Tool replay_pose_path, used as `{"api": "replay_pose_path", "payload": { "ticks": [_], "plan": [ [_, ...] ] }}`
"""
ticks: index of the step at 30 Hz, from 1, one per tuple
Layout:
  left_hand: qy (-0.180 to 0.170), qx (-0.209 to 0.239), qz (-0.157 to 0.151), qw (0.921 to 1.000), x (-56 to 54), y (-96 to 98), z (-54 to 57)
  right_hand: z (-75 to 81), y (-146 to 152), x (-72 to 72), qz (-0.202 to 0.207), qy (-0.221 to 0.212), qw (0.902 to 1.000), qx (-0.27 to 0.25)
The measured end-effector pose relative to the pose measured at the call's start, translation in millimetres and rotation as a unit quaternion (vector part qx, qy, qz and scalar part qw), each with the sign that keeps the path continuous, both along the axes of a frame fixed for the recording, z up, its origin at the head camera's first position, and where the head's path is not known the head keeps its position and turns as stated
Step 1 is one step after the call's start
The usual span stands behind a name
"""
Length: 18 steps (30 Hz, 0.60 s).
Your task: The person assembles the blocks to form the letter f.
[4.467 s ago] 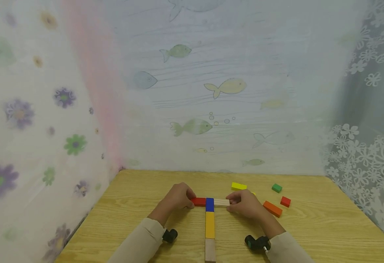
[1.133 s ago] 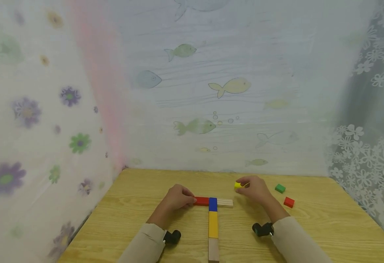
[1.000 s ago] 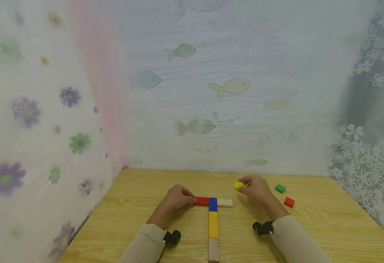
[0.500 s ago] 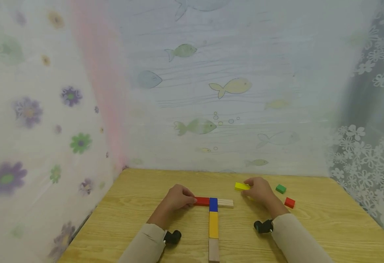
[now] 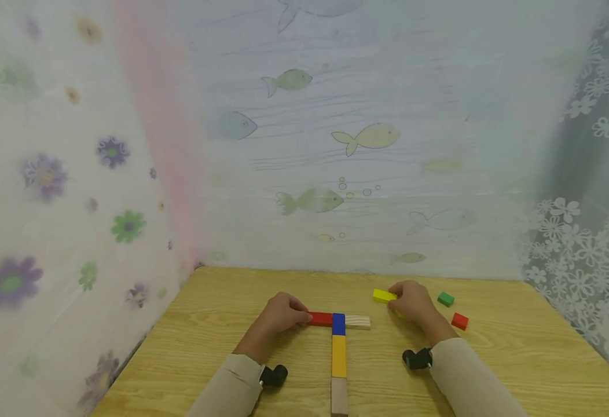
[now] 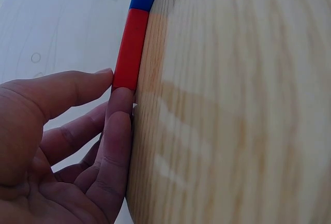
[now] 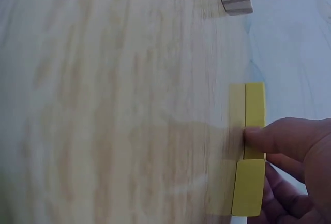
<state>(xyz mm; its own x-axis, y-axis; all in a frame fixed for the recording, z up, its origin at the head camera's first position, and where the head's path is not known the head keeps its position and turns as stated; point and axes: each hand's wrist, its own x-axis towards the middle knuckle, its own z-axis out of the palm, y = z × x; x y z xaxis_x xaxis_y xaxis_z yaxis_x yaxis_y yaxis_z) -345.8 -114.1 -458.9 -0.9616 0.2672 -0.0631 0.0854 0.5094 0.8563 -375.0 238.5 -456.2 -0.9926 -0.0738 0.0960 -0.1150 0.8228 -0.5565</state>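
Note:
My left hand [image 5: 282, 313] pinches the outer end of a red block [image 5: 321, 319] with thumb and fingertips. That block's other end meets a blue block [image 5: 338, 324], and a striped plain wood block [image 5: 358, 322] lies on the blue one's right side. Toward me, a yellow-orange block [image 5: 338, 357] and a plain wood block [image 5: 339, 396] continue the line, making a T. My right hand [image 5: 413, 302] grips a long yellow block [image 7: 255, 105], thumb on its near side and fingers behind. Close by, a second yellow block [image 7: 248, 188] is mostly hidden in the head view.
A green block [image 5: 446, 299] and a small red block [image 5: 459, 321] lie right of my right hand on the wooden table [image 5: 221, 289]. Behind the table hangs a fish-patterned curtain [image 5: 309, 231]. Black wrist cameras [image 5: 274, 376] sit at both sleeves.
My right hand has left the striped wood block and moved back and right to the yellow blocks. The orange block seen earlier is now out of sight. My left hand stays at the red block.

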Motion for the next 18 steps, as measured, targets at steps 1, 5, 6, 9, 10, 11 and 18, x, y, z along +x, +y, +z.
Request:
{"api": "replay_pose_path", "payload": {
  "ticks": [1, 5, 6, 9, 10, 11, 18],
  "plan": [
    [0.001, 0.000, 0.000, 1.0000, 0.1, 0.0, 0.2, 0.0, -0.2, -0.1, 0.000, 0.001, 1.0000, -0.001],
    [0.003, 0.000, 0.002, 1.0000, 0.3, 0.2, 0.4, 0.0, -1.0, -0.6, -0.003, 0.003, 1.0000, -0.006],
    [0.003, 0.000, 0.002, 1.0000, 0.6, 0.3, 0.5, -0.3, -0.9, -1.0, -0.002, 0.004, 1.0000, -0.006],
    [0.003, 0.001, 0.003, 1.0000, 0.5, 0.7, 0.2, -1.4, -0.8, -2.1, -0.003, 0.006, 0.9999, -0.010],
    [0.004, 0.001, 0.003, 1.0000, 0.3, 0.8, 0.0, -1.7, -0.8, -2.1, -0.001, 0.007, 0.9999, -0.008],
    [0.004, 0.001, 0.003, 1.0000, 0.4, 0.9, -0.2, -2.2, -1.1, -2.3, -0.003, 0.007, 0.9999, -0.009],
    [0.005, 0.007, -0.005, 1.0000, 2.4, 0.2, 1.7, -0.2, -6.7, 0.6, -0.003, 0.004, 0.9999, -0.015]
  ]
}}
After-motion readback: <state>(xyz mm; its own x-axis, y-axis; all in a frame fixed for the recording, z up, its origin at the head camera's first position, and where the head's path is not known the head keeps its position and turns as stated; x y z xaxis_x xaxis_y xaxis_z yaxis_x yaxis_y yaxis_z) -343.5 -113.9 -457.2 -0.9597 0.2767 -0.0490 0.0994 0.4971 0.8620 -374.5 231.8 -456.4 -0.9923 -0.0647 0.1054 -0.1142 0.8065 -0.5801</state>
